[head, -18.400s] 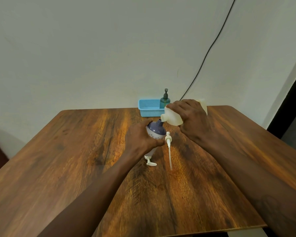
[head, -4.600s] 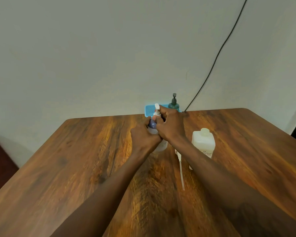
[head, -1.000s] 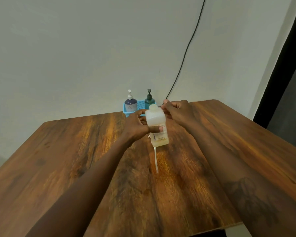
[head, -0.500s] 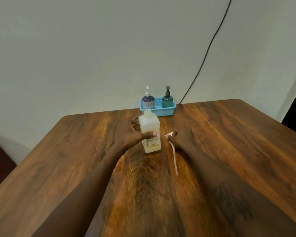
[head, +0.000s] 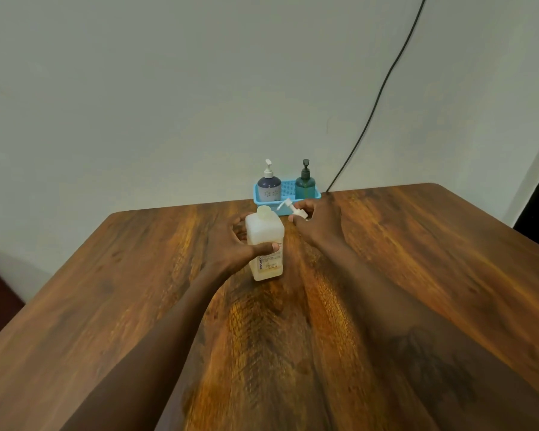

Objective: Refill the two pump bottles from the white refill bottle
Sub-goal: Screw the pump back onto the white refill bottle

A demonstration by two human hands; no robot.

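Head view: the white refill bottle [head: 265, 244] stands upright on the wooden surface [head: 417, 259], gripped around its middle by the left hand [head: 237, 247], thumb across the front label and fingers behind. Just right of the bottle's neck, the right hand [head: 319, 225] pinches a white pump head [head: 291, 208], raised off the surface and level with the bottle's open mouth. Behind the bottle, against the wall, a blue basket [head: 285, 194] holds the purple pump bottle [head: 269, 185] on its left side and the green pump bottle [head: 305, 185] on its right, both upright with pumps on. Half a second ago the pump lay flat on the surface right of the bottle under the right hand; it is now lifted toward the bottle's top, while the left hand's hold is unchanged.
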